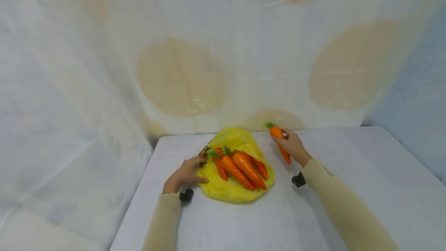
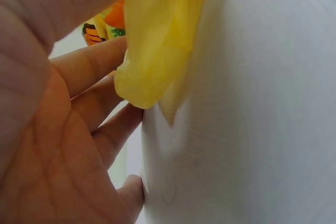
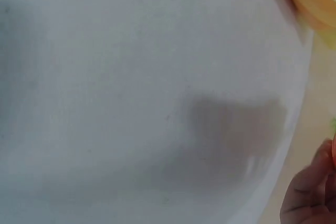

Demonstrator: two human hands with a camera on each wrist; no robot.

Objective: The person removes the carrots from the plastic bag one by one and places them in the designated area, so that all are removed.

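Note:
My right hand [image 1: 295,147] pinches an orange carrot [image 1: 276,132] with a green leafy top, held up over the table to the right of the bag. Its narrow end points down toward me. In the right wrist view only part of that hand [image 3: 310,195] shows, at the lower right edge. A yellow plastic bag [image 1: 237,135] lies on the table with several carrots [image 1: 245,167] on it. At its left edge rests my left hand [image 1: 184,174], thumb and fingers spread apart. In the left wrist view its relaxed fingers [image 2: 100,61] touch a yellow fold.
The white table [image 1: 240,227] ends at the back against a hanging cloth [image 1: 251,88] with tan round patches. More cloth hangs at the left and right. An orange-and-black patterned item [image 2: 93,35] lies beside the bag, near the left fingers.

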